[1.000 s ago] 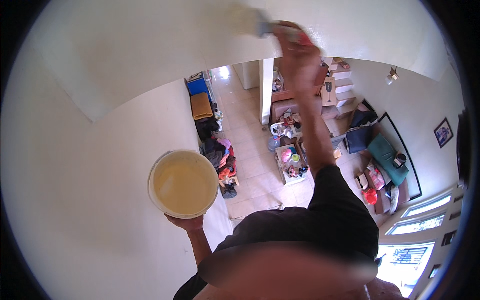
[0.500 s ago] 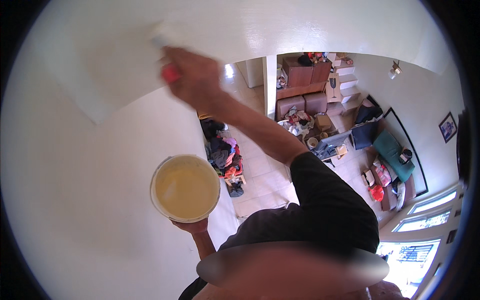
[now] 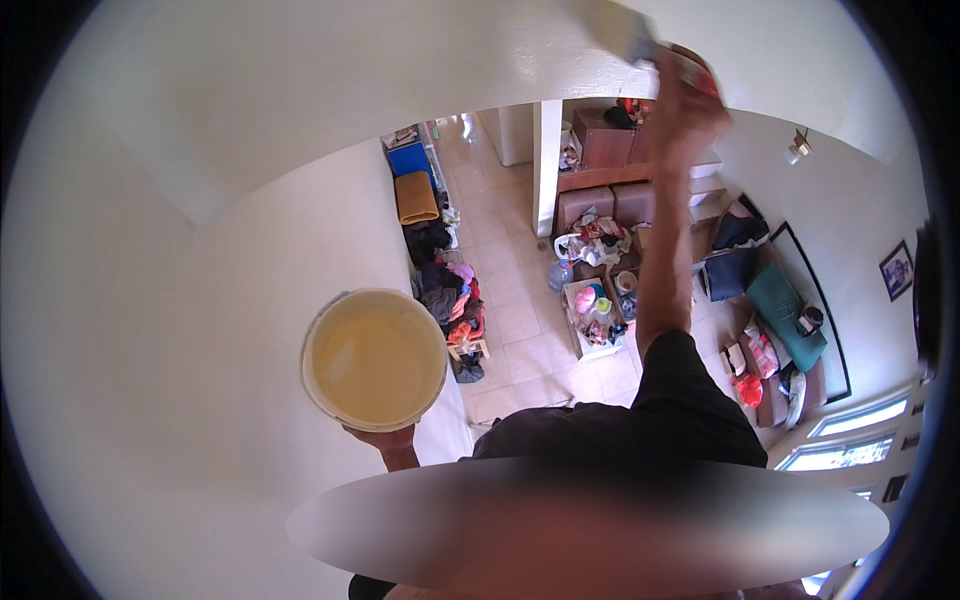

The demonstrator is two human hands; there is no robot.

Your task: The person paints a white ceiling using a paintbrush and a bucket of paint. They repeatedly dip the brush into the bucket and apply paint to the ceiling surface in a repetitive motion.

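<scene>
While the right hand [image 3: 690, 112], between 1 and 2 o'clock, is closed round the red handle of a paint brush [image 3: 632, 37], the left hand [image 3: 385, 438] at 7 o'clock supports a white bucket [image 3: 309, 368]. The bucket is at 8 o'clock, its mouth facing up, with pale yellow paint [image 3: 385, 365] inside. The left hand's fingers are hidden beneath it, so I cannot tell whether they are curled or spread.

The brush is near the edge of the view at 1 o'clock, its bristles pointing toward 12 o'clock against a pale overhead surface [image 3: 400, 60]; they are blurred, and I cannot tell whether they touch it. A white wall [image 3: 200, 400] fills the 9 o'clock side, behind the bucket.

Well below, a pile of clothes [image 3: 440, 300] lies just toward 9 o'clock from the centre. Just toward 3 o'clock from the centre is a small table [image 3: 597, 350] with a pink thing [image 3: 585, 298] on it. Farther out at 3 o'clock are a green cushion [image 3: 785, 308] and a framed picture [image 3: 897, 270]. Windows [image 3: 840, 455] show at 4 o'clock.
</scene>
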